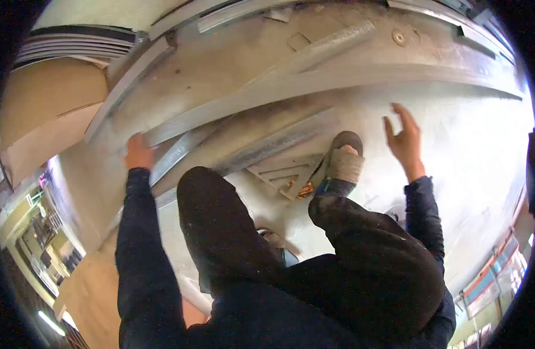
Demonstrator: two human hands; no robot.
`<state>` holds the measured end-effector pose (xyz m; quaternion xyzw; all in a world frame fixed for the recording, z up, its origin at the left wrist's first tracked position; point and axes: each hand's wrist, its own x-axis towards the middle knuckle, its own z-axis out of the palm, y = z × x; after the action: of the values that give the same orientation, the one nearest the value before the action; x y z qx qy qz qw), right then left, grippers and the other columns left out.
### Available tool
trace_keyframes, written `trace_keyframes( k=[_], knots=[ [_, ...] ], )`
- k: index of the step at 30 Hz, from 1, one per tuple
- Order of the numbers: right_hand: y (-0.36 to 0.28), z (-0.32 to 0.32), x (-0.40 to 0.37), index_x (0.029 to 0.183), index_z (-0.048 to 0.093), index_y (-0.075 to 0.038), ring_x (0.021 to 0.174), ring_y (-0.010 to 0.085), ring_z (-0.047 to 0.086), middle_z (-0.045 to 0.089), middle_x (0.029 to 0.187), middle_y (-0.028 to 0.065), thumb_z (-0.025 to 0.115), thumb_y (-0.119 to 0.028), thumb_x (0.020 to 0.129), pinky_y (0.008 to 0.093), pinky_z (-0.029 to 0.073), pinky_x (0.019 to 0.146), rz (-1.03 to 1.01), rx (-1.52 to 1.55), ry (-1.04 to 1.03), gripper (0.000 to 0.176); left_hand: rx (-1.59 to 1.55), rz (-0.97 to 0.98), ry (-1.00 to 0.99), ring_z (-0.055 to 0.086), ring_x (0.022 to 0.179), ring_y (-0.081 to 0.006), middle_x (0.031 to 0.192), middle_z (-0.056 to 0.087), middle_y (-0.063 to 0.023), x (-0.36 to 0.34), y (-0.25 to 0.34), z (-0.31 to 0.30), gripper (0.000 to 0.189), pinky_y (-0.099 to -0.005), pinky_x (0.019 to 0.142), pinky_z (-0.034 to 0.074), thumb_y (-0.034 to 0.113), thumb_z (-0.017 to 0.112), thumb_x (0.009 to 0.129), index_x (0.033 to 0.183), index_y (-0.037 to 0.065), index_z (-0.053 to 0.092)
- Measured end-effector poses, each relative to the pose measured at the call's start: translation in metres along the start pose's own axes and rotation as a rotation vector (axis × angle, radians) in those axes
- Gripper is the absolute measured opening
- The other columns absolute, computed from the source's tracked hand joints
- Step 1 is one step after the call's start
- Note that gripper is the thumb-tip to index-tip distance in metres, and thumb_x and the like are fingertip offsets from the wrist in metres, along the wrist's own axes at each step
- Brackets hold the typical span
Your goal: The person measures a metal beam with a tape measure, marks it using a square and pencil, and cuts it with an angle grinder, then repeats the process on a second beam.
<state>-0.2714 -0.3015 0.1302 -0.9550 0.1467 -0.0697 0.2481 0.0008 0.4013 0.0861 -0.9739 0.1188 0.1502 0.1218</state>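
Note:
At the near left end of a long grey metal bar point(314, 81), my left hand point(139, 152) is closed around it; the fingers are blurred and partly hidden. The bar slants across in front of me toward the far right. My right hand point(404, 142) is held in the air below the bar's right part, fingers apart and nothing in them. Between my feet and the bar, another metal bar point(273, 139) lies on the floor. A triangular metal piece with slots point(288, 173) sits beside my sandalled foot point(346, 163).
Farther off, another metal bar point(331, 46) lies on the floor, with a shorter strip point(128, 87) at the left. Cardboard point(52, 104) stands at the left beside stacked long strips point(75, 45). A round washer-like disc point(399, 38) lies at the far right.

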Motion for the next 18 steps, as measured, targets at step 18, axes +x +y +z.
trace_keyframes(
  k=[18],
  knots=[
    [-0.116, 0.105, -0.075, 0.105, 0.074, -0.018, 0.104, 0.025, 0.057, 0.057, 0.109, 0.0082, 0.066, -0.024, 0.08, 0.0367, 0.049, 0.087, -0.774, 0.062, -0.716, 0.027, -0.287, 0.497, 0.298, 0.051, 0.122, -0.034, 0.133, 0.056, -0.0125, -0.01, 0.4, -0.094, 0.079, -0.0536, 0.104, 0.035, 0.06, 0.069, 0.082, 0.143, 0.016, 0.047]
  ],
)
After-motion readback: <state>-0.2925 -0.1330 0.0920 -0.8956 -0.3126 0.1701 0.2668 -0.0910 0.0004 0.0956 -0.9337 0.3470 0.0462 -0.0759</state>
